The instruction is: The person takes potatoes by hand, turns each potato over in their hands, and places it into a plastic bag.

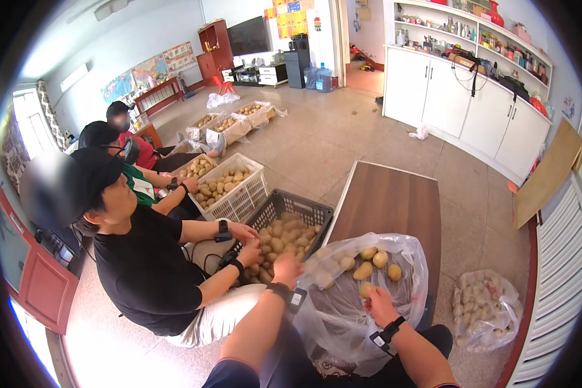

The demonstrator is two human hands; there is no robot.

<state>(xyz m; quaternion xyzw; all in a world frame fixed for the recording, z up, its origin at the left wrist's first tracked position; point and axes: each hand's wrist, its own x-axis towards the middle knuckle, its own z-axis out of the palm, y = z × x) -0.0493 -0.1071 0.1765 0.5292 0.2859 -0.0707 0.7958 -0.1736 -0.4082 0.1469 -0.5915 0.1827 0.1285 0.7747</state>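
Observation:
My right hand (381, 306) pinches a potato (366, 290) over the opening of a clear plastic bag (343, 323). Several more potatoes (380, 259) lie inside that bag, which spreads over the near end of a brown wooden board (388, 200). My left hand (288, 270) is beside the bag's left edge, at the near right side of a dark plastic crate (328, 216) full of potatoes (284, 236). Motion smears its fingers, so whether it holds anything is unclear. A co-worker's two hands (244, 240) reach over the same crate from the left.
Another tied-looking bag of potatoes (485, 310) stands on the floor at right. A white crate (255, 187) and boxes of potatoes (229, 126) line up farther off, with people seated at left. White cabinets (459, 97) stand along the back right wall.

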